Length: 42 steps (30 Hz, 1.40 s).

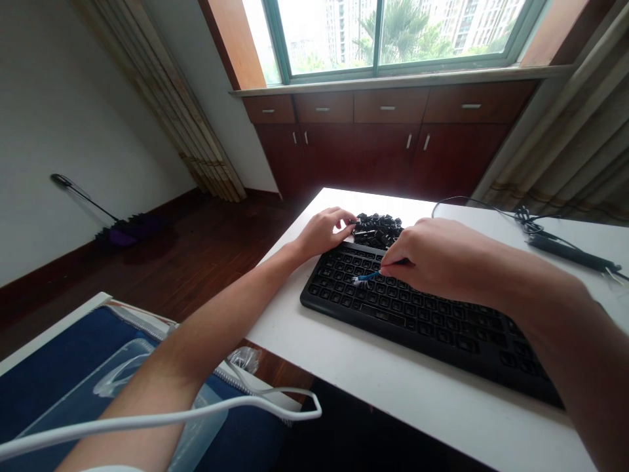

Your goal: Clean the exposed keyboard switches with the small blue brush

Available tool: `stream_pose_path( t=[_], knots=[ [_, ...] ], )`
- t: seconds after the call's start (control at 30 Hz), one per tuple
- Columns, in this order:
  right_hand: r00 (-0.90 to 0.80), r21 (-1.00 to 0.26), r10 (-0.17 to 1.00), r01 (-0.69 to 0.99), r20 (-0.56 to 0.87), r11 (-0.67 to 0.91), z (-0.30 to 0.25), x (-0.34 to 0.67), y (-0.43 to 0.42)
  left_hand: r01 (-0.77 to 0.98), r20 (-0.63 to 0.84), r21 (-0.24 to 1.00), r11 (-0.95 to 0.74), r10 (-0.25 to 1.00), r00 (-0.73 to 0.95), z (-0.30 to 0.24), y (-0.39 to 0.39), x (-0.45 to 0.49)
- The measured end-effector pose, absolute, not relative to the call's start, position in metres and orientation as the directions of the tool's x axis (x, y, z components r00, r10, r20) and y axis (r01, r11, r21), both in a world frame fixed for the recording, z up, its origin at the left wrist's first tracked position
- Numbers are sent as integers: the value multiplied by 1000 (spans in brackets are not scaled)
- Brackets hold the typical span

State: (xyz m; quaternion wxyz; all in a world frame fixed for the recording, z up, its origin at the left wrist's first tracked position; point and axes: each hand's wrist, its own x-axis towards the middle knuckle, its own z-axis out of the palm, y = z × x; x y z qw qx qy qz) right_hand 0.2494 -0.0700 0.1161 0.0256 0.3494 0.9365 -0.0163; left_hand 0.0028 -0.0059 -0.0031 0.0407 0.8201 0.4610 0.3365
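Observation:
A black keyboard (393,320) with its keycaps off lies on the white table, its rows of bare key sockets showing. My right hand (427,252) is closed around a toothbrush (367,277) with a blue neck and whitish bristles. The bristles touch the sockets in the keyboard's left part; the rest of the handle is hidden in the hand. At the keyboard's back left corner rests my left hand (325,231), fingers apart, with the fingertips against a heap of loose black keycaps (377,226).
The white table (314,334) has its left edge beside my left forearm. A dark bar-shaped device (572,252) with a coiled cable (527,219) lies at the back right. A white cable (196,414) crosses in front of a blue padded seat (63,367) at lower left.

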Motion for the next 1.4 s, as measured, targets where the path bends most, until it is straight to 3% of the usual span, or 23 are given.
stream_pose_path(
  t=[0.23,1.4],
  knots=[
    [-748,-9,661,663,-61,749,116,250,-70,769,525,369,-521,800,290,-5,-5,2],
    [-748,-25,658,662,-80,749,115,251,-68,732,516,409,-544,800,307,-3,-6,2]
  ],
)
